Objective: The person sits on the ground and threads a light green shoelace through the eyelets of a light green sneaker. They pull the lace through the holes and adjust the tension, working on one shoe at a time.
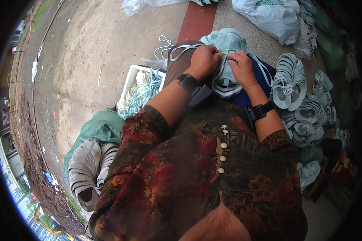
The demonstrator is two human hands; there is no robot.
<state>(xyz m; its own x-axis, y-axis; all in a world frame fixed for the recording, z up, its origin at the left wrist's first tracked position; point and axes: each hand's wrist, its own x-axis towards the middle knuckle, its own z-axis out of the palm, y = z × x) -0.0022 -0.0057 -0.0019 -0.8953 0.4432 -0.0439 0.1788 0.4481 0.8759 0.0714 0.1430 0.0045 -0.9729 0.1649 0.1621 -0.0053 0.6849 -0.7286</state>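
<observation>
A pale blue-green shoe upper (226, 74) lies across my lap, over a dark blue cloth, with more nested uppers (226, 38) just beyond it. My left hand (205, 60) is closed in a pinch on a light blue shoelace (184, 47) at the upper's left eyelet edge. The lace trails left over my brown trouser leg and loops beside it. On the other side of the lacing opening, my right hand (242, 69) pinches the upper's edge. The fingertips nearly meet, and what lies right between them is partly hidden.
A white box (129, 82) of loose blue and cream laces stands to my left. Below it are a green sack (102, 126) and beige nested uppers (84, 164). Stacked blue-green uppers (288, 82) lie to my right. A filled white plastic bag (269, 20) sits at the far right.
</observation>
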